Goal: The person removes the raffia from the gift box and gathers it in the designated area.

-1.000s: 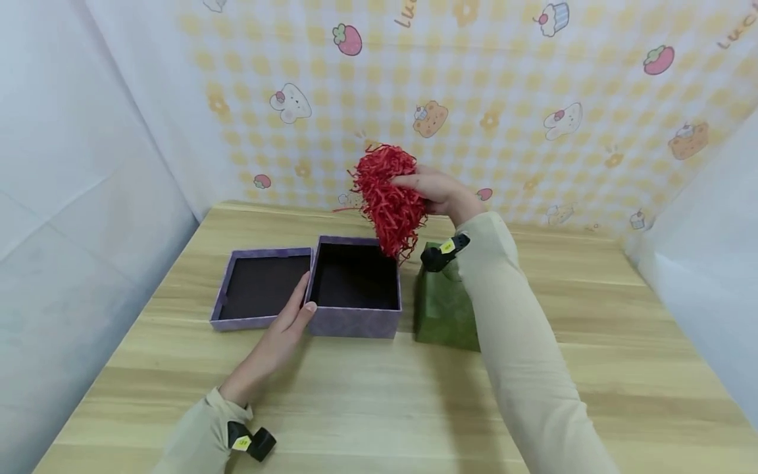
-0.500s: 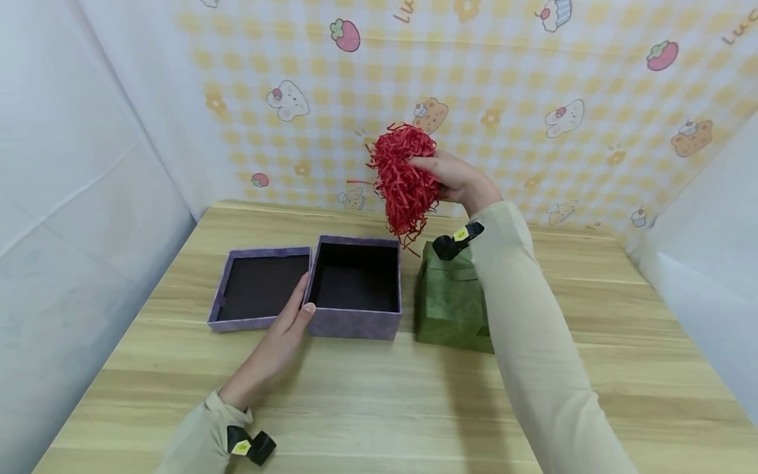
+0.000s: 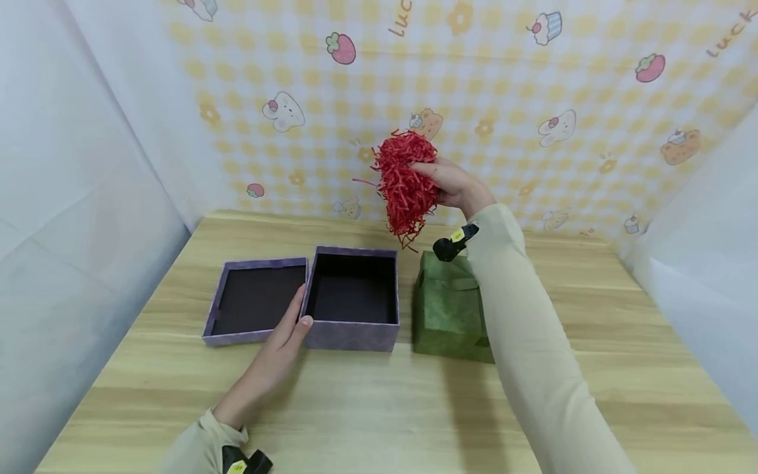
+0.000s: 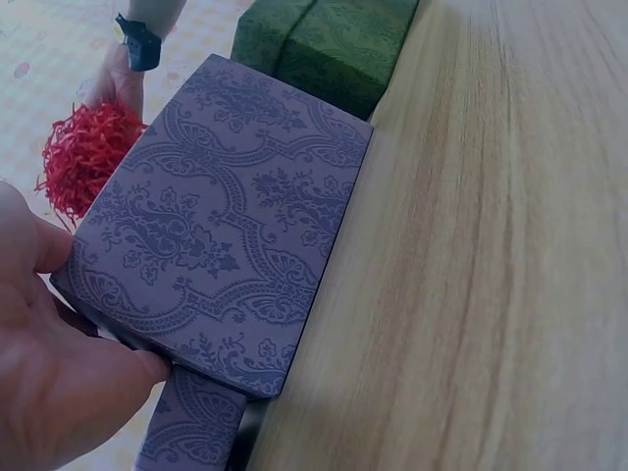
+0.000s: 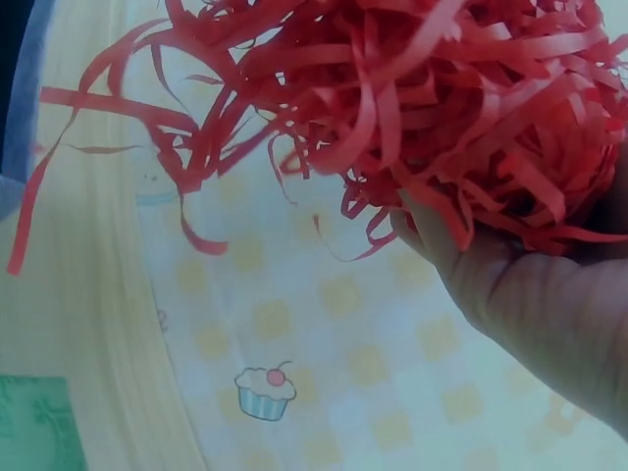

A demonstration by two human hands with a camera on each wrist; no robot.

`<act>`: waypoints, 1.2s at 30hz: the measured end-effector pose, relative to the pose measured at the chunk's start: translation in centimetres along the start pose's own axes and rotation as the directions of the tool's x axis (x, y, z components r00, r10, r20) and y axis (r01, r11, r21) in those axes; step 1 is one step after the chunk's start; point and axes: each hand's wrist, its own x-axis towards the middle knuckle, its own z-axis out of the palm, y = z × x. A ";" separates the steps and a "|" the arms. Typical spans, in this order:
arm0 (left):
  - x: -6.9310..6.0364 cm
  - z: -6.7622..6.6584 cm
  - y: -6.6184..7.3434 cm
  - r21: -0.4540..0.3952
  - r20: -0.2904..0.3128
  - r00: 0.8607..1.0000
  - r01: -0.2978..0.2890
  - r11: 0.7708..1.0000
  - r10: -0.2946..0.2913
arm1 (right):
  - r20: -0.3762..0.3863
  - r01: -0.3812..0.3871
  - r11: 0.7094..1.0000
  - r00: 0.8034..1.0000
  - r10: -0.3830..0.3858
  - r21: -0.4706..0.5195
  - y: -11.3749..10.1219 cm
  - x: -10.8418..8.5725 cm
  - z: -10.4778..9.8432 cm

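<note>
My right hand (image 3: 454,184) grips a bundle of red shredded paper (image 3: 405,187) in the air, above and behind the open purple box (image 3: 352,336). In the right wrist view, curly red strips (image 5: 471,108) spill over the fingers and thumb. The box's dark inside shows nothing in it. My left hand (image 3: 275,359) rests against the box's left side, its fingers fairly straight, between the box and the purple lid (image 3: 237,339). The left wrist view shows the left hand (image 4: 59,353) touching the patterned purple box (image 4: 216,226) at its edge.
A green box (image 3: 453,309) stands right of the purple box, partly covered by my right sleeve. The lid lies inside-up at the left on the wooden table (image 3: 367,408). Behind the table hangs a checked yellow-and-white cloth (image 3: 367,79).
My right hand has lifted the red paper up and to the right, away from over the purple box, then stayed nearly still. The left hand keeps its place. The head view has tilted slightly.
</note>
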 end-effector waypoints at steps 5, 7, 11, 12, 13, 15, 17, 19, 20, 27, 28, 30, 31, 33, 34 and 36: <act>-0.1 0.1 0.1 0.013 -0.019 1.000 -0.004 1.000 0.004 | 0.004 -0.007 1.000 1.000 0.007 -0.023 0.4 0.9 -0.6; -0.1 0.2 0.2 0.016 -0.029 1.000 0.000 1.000 0.000 | 0.007 -0.018 0.999 1.000 0.018 -0.051 0.6 1.3 -0.8; -0.2 0.3 0.3 0.014 -0.047 0.999 -0.002 1.000 0.003 | 0.020 -0.027 0.993 0.999 0.030 -0.111 0.6 2.1 -0.6; -0.2 0.3 0.3 0.015 -0.051 0.999 -0.002 1.000 0.003 | 0.021 -0.026 0.991 0.999 0.029 -0.133 0.6 2.4 -0.6; -0.2 0.3 0.4 0.014 -0.052 0.999 -0.005 1.000 0.005 | 0.022 -0.025 0.988 0.999 0.029 -0.153 0.5 2.7 -0.5; -0.2 0.3 0.4 0.013 -0.053 0.999 -0.009 1.000 0.009 | 0.027 -0.025 0.981 0.999 0.030 -0.195 0.4 3.2 -0.4; -0.2 0.3 0.5 0.008 -0.057 0.998 -0.007 1.000 0.007 | 0.040 -0.024 0.974 0.999 0.033 -0.225 0.4 3.8 -0.2; -0.2 0.3 0.4 0.005 -0.060 0.998 -0.006 1.000 0.006 | 0.057 -0.019 0.967 0.998 0.035 -0.255 0.6 4.3 0.0; -0.2 0.4 0.4 0.006 -0.060 0.998 -0.006 1.000 0.006 | 0.070 -0.017 0.962 0.997 0.037 -0.274 0.7 4.6 0.2; -0.1 0.5 0.3 0.009 -0.063 0.998 0.025 1.000 -0.024 | 0.113 -0.026 0.920 0.991 0.076 -0.391 0.9 6.6 1.1; -0.1 0.5 0.3 0.008 -0.064 0.998 0.029 1.000 -0.029 | 0.111 -0.026 0.912 0.991 0.078 -0.409 0.9 6.9 1.2; -0.1 0.5 0.3 0.005 -0.061 0.998 0.033 0.999 -0.033 | 0.086 -0.043 0.887 0.992 0.092 -0.460 1.0 7.4 1.3; -0.2 0.5 0.3 0.002 -0.059 0.998 0.034 0.999 -0.034 | 0.076 -0.047 0.871 0.992 0.097 -0.490 1.0 7.7 1.4; -0.2 0.5 0.2 -0.004 -0.055 0.998 0.034 0.999 -0.034 | 0.071 -0.058 0.835 0.991 0.115 -0.547 1.3 8.3 1.5; -0.2 0.4 0.2 -0.007 -0.053 0.998 0.033 0.999 -0.033 | 0.078 -0.057 0.813 0.989 0.125 -0.580 1.4 8.6 1.7; -0.3 0.4 0.1 -0.013 -0.053 0.998 0.033 0.999 -0.034 | 0.095 -0.052 0.769 0.985 0.145 -0.637 1.6 9.1 2.0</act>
